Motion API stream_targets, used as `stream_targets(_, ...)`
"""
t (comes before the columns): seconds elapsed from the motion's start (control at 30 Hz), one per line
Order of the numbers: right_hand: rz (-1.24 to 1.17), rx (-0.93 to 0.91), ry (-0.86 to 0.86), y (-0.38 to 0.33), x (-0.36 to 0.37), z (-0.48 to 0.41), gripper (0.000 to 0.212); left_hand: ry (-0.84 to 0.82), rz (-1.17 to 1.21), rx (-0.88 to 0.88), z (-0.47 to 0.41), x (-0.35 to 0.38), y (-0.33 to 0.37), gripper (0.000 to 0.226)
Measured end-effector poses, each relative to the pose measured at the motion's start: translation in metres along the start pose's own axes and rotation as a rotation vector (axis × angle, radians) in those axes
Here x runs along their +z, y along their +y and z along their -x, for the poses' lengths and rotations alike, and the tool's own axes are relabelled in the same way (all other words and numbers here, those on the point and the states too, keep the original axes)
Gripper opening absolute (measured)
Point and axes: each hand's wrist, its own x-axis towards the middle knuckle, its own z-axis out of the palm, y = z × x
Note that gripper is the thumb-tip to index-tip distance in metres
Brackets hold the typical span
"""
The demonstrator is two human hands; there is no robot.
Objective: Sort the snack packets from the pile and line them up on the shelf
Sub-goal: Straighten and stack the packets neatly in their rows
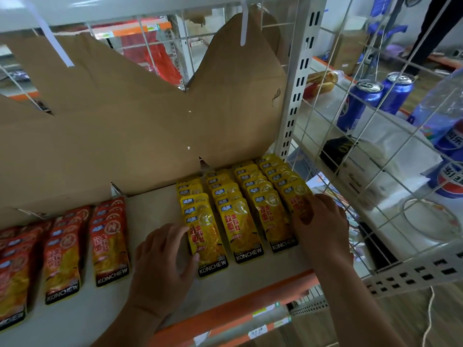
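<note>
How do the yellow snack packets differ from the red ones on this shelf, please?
The yellow packets form four rows at the right of the shelf; the red packets lie in rows at its left. The left hand and right hand touch the yellow packets' outer rows; nothing touches the red packets. Both kinds lie overlapped, front edges reading KONCHEW.

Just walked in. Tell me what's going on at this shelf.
A person is lining up KONCHEW snack packets on a shelf. Four overlapping rows of yellow packets lie on the right and rows of red packets on the left, with torn cardboard behind. The left grip touches the side of the front packet in the leftmost yellow row. The right grip rests on the rightmost yellow row, apparently straightening it.
</note>
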Motion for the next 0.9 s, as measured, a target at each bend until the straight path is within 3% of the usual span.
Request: stream_targets(0.9, -0.065, 0.015, 0.001, -0.0031, -0.0029, 0.0028, 0.053, 0.024, -0.010, -0.002, -0.0010, 0.0011, -0.0014, 0.055)
